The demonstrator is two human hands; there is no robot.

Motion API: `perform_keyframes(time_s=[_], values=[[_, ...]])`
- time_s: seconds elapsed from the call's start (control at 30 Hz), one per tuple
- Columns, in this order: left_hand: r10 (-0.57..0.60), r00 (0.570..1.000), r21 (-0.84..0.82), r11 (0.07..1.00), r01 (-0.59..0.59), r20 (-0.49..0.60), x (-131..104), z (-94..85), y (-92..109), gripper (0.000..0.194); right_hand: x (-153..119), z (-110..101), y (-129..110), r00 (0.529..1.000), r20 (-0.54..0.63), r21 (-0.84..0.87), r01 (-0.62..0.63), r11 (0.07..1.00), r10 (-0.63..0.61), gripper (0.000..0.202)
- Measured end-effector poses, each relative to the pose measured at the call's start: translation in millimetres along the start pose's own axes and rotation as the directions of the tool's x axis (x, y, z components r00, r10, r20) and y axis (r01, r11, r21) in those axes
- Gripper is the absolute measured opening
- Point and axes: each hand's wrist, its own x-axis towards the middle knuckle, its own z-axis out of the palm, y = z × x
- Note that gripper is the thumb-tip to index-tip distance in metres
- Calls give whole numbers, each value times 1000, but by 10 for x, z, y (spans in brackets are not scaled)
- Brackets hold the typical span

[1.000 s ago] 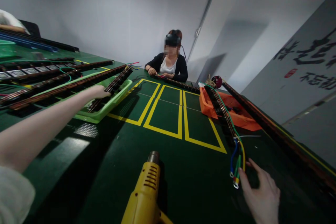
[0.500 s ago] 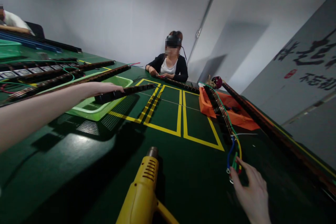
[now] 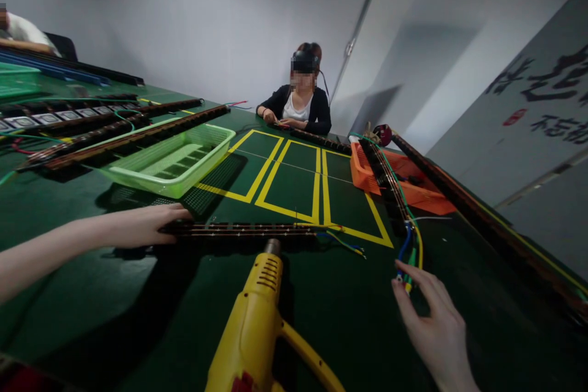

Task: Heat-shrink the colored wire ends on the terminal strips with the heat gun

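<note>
My left hand (image 3: 149,225) grips the left end of a long dark strip (image 3: 248,231), which lies crosswise over the table behind the nozzle of a yellow heat gun (image 3: 250,312). Blue and yellow wires trail from the strip's right end. On the right, my right hand (image 3: 432,312) pinches the ends of blue, green and yellow wires (image 3: 405,257). These wires come from a second dark strip (image 3: 383,180) that leans over an orange basket (image 3: 425,193). Small metal ring terminals show at my right fingertips.
A light green basket (image 3: 172,180) stands at the left, beside several long dark strips (image 3: 138,138). Yellow tape rectangles (image 3: 294,211) mark the green table (image 3: 340,312). A person (image 3: 296,104) sits opposite; another person (image 3: 27,33) is at the far left.
My left hand has come down and nearer from above the green basket, and the dark strip now lies across the table. My right hand has shifted slightly up at the wire ends.
</note>
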Motion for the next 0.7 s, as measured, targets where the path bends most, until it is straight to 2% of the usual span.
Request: perform_keyframes(time_s=[0.07, 0.13, 0.17, 0.2, 0.23, 0.27, 0.33, 0.43, 0.5, 0.53, 0.6, 0.67, 0.7], values=[[36, 999, 8, 999, -36, 36, -28, 43, 58, 43, -104, -58, -326, 996, 77, 46, 37, 998, -41, 32], [138, 990, -10, 990, -138, -6, 16, 77, 218, 50, -202, -106, -729, 956, 269, 186, 65, 980, -115, 31], [237, 971, -40, 970, -238, -27, 68, 99, 327, 51, -239, -122, -939, 914, 372, 240, 76, 968, -164, 33], [328, 943, -60, 942, -331, -54, 137, 128, 444, 50, -267, -132, -1141, 838, 503, 271, 78, 959, -210, 37], [388, 918, -59, 918, -393, -83, 221, 166, 560, 50, -286, -133, -1322, 762, 598, 289, 85, 953, -249, 44], [417, 902, -37, 905, -424, -114, 311, 212, 666, 50, -300, -126, -1474, 714, 647, 287, 96, 953, -267, 53], [441, 887, 31, 897, -441, -136, 481, 313, 822, 48, -327, -89, -1667, 677, 700, 249, 67, 966, -228, 66], [443, 885, 129, 895, -428, -139, 623, 417, 885, 47, -413, -25, -1699, 657, 736, 208, 6, 978, -160, 70], [436, 892, 147, 896, -418, -118, 624, 413, 841, 47, -517, 0, -1637, 669, 725, 204, 19, 979, -164, 71], [426, 899, 150, 900, -410, -98, 602, 389, 805, 46, -582, 10, -1606, 692, 699, 206, 45, 977, -179, 71], [390, 919, 159, 912, -378, -52, 535, 316, 722, 46, -733, 42, -1572, 787, 583, 202, 103, 974, -204, 70], [331, 944, 162, 931, -326, -5, 457, 238, 623, 47, -888, 93, -1574, 904, 371, 191, 149, 970, -212, 68], [297, 955, 153, 943, -295, 16, 419, 206, 565, 48, -955, 120, -1581, 938, 263, 187, 181, 966, -226, 68]])
